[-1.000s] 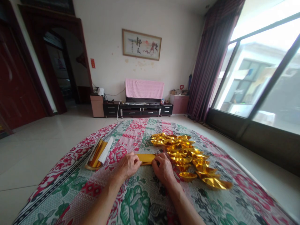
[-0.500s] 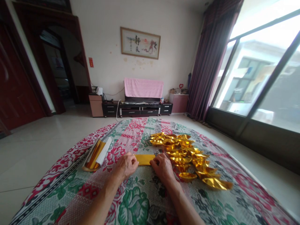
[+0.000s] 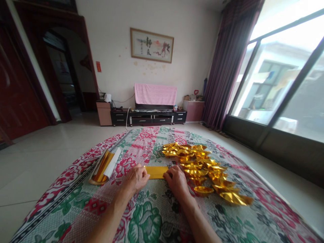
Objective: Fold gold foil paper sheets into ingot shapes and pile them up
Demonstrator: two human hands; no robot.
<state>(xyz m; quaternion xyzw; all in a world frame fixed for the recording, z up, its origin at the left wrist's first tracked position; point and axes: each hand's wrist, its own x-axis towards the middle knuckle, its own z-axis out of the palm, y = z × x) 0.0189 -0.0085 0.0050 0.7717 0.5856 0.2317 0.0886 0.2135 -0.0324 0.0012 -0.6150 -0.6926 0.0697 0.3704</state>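
A folded strip of gold paper (image 3: 156,171) lies flat on the floral cloth (image 3: 149,222) in front of me. My left hand (image 3: 136,179) pinches its left end with curled fingers. At the strip's right end, my right hand (image 3: 176,180) is closed on it and presses it down. Just right of that hand lies a pile of several folded gold paper ingots (image 3: 202,167). A stack of gold and white paper sheets (image 3: 103,166), curled at one edge, lies to the left of my left hand.
The cloth covers a surface whose edges fall to a pale tiled floor (image 3: 37,162) on the left and right. A low TV cabinet (image 3: 152,118) with a pink cover stands at the far wall. Large windows (image 3: 283,84) and a curtain fill the right side.
The gold strip lies flatter than one second ago, when its front layer stood slightly raised. Both hands stay at its ends, barely shifted.
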